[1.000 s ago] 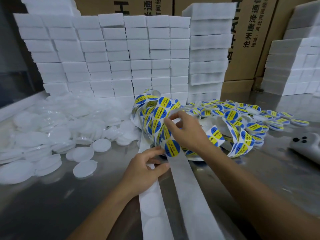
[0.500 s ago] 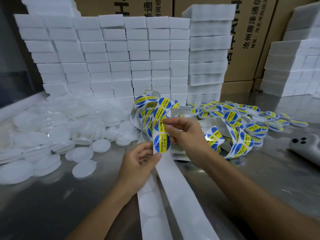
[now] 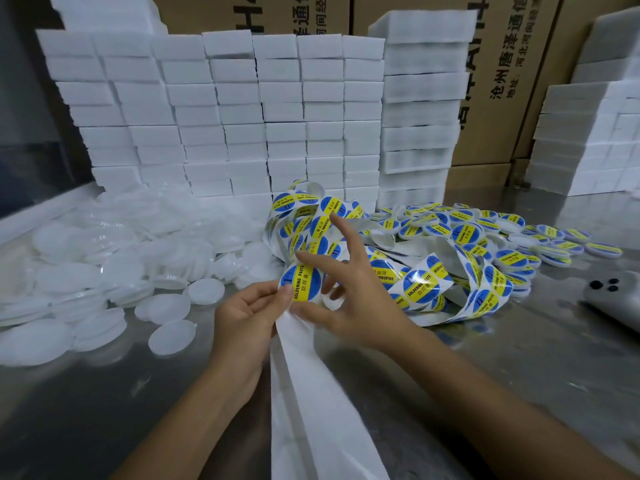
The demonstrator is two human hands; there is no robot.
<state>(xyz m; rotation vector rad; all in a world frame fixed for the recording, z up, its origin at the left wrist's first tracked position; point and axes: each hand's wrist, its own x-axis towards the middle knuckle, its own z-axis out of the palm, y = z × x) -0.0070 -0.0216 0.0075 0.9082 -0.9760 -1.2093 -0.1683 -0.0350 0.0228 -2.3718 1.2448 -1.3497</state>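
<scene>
A round blue and yellow "soldering paste" sticker [image 3: 300, 282] is held up over the table between both hands. My right hand [image 3: 353, 299] pinches it by its edge between index finger and thumb, the other fingers spread. My left hand [image 3: 242, 317] pinches the white backing strip [image 3: 311, 393] right at the sticker's left side. The bare strip trails down toward me. Behind the hands lies a tangled strip of the same stickers [image 3: 426, 285].
A heap of plain white round lids [image 3: 104, 265] covers the left of the metal table [image 3: 104, 393]. Lids with stickers on them [image 3: 485, 230] lie at right. White foam blocks [image 3: 225, 116] and cardboard boxes [image 3: 502, 64] stand behind. A grey device [image 3: 616, 299] lies at far right.
Both hands have lifted the strip end off the table. My right hand shifted from the tangle to the front sticker and spread its fingers; my left hand moved up to the sticker.
</scene>
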